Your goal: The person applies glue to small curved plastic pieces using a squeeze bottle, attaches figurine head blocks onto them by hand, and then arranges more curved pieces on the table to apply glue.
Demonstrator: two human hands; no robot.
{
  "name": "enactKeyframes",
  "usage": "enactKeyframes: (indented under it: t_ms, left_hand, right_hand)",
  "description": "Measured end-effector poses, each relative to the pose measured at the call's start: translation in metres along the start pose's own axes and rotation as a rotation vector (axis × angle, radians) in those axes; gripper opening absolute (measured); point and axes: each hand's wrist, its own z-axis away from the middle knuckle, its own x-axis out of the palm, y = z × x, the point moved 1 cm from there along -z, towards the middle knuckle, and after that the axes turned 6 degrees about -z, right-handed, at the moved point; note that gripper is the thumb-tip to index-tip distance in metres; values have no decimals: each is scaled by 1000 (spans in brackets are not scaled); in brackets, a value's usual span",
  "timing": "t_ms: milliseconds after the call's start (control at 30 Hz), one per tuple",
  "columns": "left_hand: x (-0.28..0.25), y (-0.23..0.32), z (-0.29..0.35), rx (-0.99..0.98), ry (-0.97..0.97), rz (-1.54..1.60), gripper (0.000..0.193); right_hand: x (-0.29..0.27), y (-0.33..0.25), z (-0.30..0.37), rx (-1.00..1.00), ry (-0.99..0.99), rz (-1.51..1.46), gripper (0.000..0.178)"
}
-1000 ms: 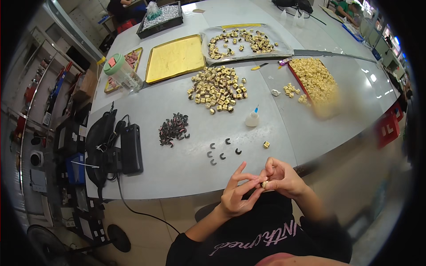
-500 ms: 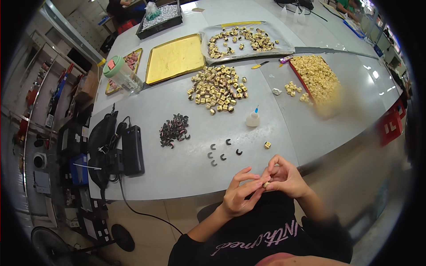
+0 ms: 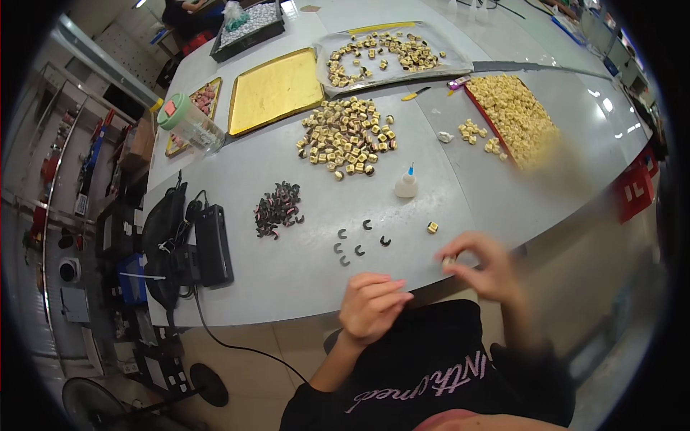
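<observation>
Piece (image 3: 448, 261), one, small and pale, sits right of centre in the lower half of the frame, pinched between the thumb and fingertips of the right hand (image 3: 489, 269) (both are blurred, so finer detail cannot be told). The left hand (image 3: 374, 305), at lower centre, is half-open, fingers together and pointing right. Just above the right hand, one gold cube (image 3: 432, 228) rests on the grey table (image 3: 302, 287). To its left, six dark C-shaped parts (image 3: 385, 242) lie spread apart; farther left is one pile of dark curved bits (image 3: 279, 208), too overlapped to count. Above the cube stands one white bottle (image 3: 406, 187) with a blue tip. Upper centre holds one heap of gold-and-dark blocks (image 3: 348, 133), likewise past counting. Five trays ring the upper frame: one red (image 3: 489, 123), full of pale bits; one lined and scattered with blocks; one yellow (image 3: 277, 90); one of pinkish pieces, partly behind a green-lidded tumbler (image 3: 201, 129); one black, holding white bits.

Half a second earlier both hands met around the piece; now they are apart, the right shifted up and rightward with it, the left drawn leftward, while the cube and six parts keep their arrangement
</observation>
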Motion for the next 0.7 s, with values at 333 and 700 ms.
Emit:
enactKeyframes:
  t_ms: [333, 700]
  left_hand:
    - [-31, -28, 4, -268, 29, -319, 16]
    - [-43, -36, 2, -421, -71, -501, 22]
  right_hand:
    - [-37, 41, -46, -193, 212, 617, 20]
    - [-103, 63, -104, -184, 326, 915, 18]
